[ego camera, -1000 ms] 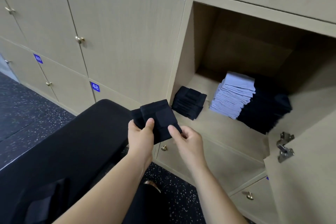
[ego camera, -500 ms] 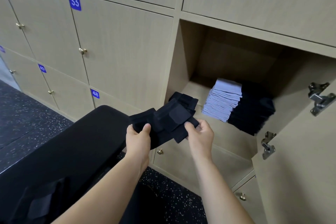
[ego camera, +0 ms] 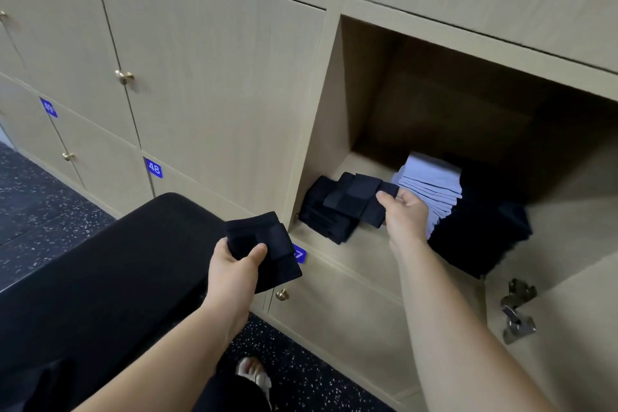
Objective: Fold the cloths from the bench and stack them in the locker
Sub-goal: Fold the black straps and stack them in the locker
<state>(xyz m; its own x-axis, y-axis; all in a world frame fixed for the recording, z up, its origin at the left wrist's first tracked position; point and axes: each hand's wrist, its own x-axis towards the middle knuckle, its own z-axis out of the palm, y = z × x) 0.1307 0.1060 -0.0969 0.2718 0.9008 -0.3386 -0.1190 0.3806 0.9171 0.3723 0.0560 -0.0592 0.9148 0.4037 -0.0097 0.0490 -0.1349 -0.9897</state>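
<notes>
Right grip (ego camera: pixel 404 216) pinches folded black fabric cloth (ego camera: pixel 359 199) at its edge over black cloth stack (ego camera: pixel 317 219), left grip (ego camera: pixel 234 269) clutches second black folded cloth (ego camera: pixel 261 237) — light, floppy, likely best pinched across all layers.

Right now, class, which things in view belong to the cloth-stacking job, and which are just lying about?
Job: nearer black folded cloth, left grip; farther black folded cloth, right grip; low black cloth stack; pale blue cloth stack; open wooden locker; black padded bench.
Idle: closed door numbered 33; silver metal hinge.
</notes>
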